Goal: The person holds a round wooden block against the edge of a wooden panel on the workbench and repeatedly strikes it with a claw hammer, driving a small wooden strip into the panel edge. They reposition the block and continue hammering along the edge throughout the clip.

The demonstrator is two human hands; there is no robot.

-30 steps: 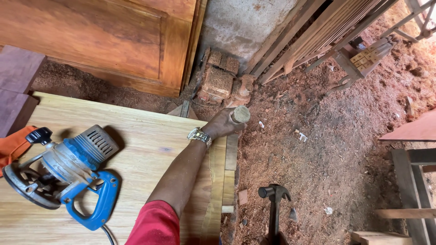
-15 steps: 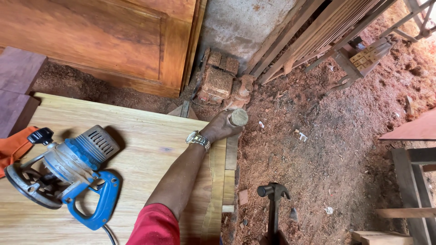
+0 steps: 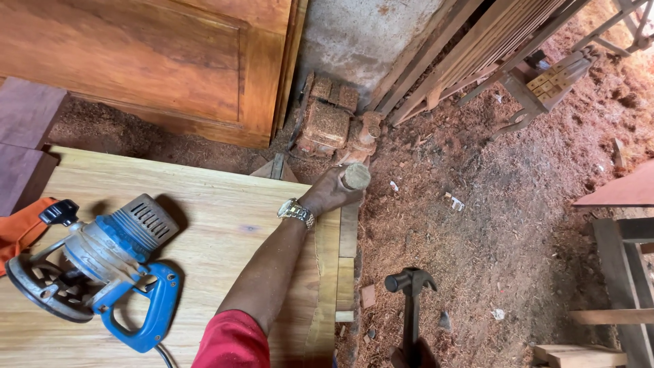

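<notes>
My left hand (image 3: 325,195), with a metal watch (image 3: 296,212) on the wrist and a red sleeve further back, reaches across the pale wooden board (image 3: 225,232) to its far right corner. The fingers are closed around a round wooden handle (image 3: 355,176), whose cut end faces up; what lies below the handle is hidden by the hand. Thin wooden strips (image 3: 347,272) run along the board's right edge, just below the hand. My right hand is out of sight.
A blue and grey electric router (image 3: 102,266) lies on the board's left part, beside an orange cloth (image 3: 19,228). A claw hammer (image 3: 411,286) stands on the sawdust floor to the right. Bricks (image 3: 325,123), leaning timber and a wooden door (image 3: 157,61) are beyond.
The hand stays closed on the wooden handle at the board's corner; only a slight shift of the view shows.
</notes>
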